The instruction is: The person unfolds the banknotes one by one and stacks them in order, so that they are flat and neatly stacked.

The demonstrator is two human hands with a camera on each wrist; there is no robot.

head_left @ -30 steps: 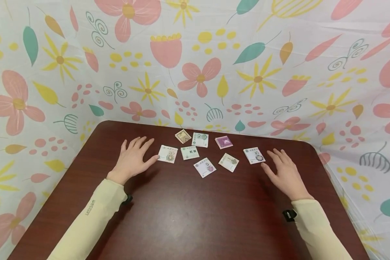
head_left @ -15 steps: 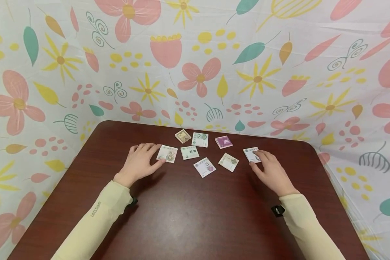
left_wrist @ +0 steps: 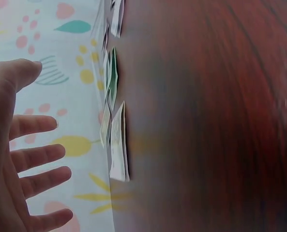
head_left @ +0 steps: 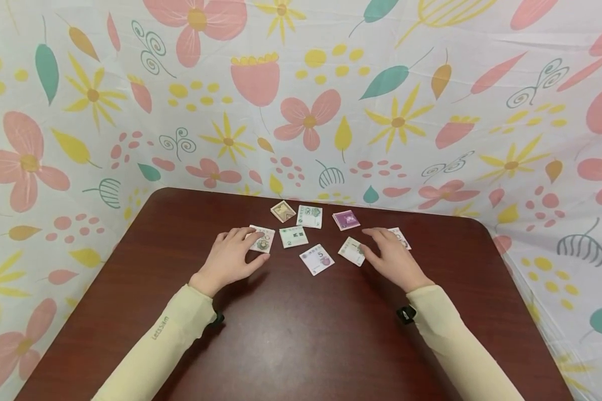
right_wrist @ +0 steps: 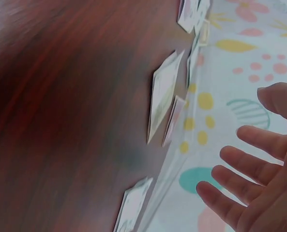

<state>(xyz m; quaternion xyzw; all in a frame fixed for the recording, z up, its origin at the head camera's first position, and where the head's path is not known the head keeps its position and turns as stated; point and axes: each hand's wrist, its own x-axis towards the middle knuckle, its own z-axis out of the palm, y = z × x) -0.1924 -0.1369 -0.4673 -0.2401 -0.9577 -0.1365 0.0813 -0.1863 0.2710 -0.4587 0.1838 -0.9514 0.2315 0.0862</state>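
Folded banknotes lie scattered near the far side of the table. My left hand (head_left: 229,257) hovers with fingers spread over the left edge of the note marked 20 (head_left: 264,244), overlapping it in the head view. My right hand (head_left: 397,258) is over the gap between the note marked 1 (head_left: 349,250) and the note marked 10 (head_left: 400,238), partly covering the latter. Between the hands lie the note marked 5 (head_left: 317,259) and the green note marked 2 (head_left: 294,236). In the wrist views, the left palm (left_wrist: 7,150) and right palm (right_wrist: 264,188) hold nothing.
Farther back lie a brown folded note (head_left: 283,211), a green note marked 50 (head_left: 309,216) and a purple one (head_left: 346,219). The dark red wooden table (head_left: 301,334) ends just behind them, at a flower-print cloth (head_left: 308,83) hanging around it.
Both hands have moved inward. My left hand has come over the 20 note's edge, while the right has passed left across the 10 note to the 1 note. The notes have not moved.
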